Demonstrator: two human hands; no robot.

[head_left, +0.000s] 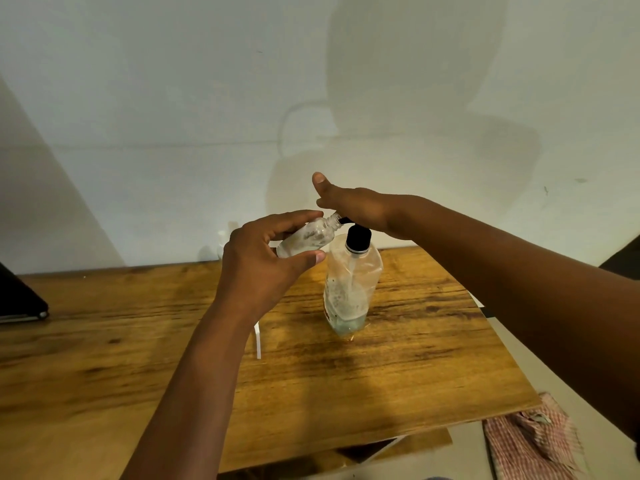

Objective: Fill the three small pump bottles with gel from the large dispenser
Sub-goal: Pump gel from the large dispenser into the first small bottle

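Note:
The large clear dispenser stands on the wooden table, with a black pump collar and a little bluish gel at its bottom. My right hand presses flat on the pump head, fingers straight. My left hand grips a small clear bottle, tilted, its open neck against the black nozzle. A white pump top with its tube lies on the table under my left wrist. Other small white bottles stand partly hidden behind my left hand.
A dark flat object lies at the table's left edge. A red checked cloth lies on the floor at the lower right. A pale wall stands close behind the table.

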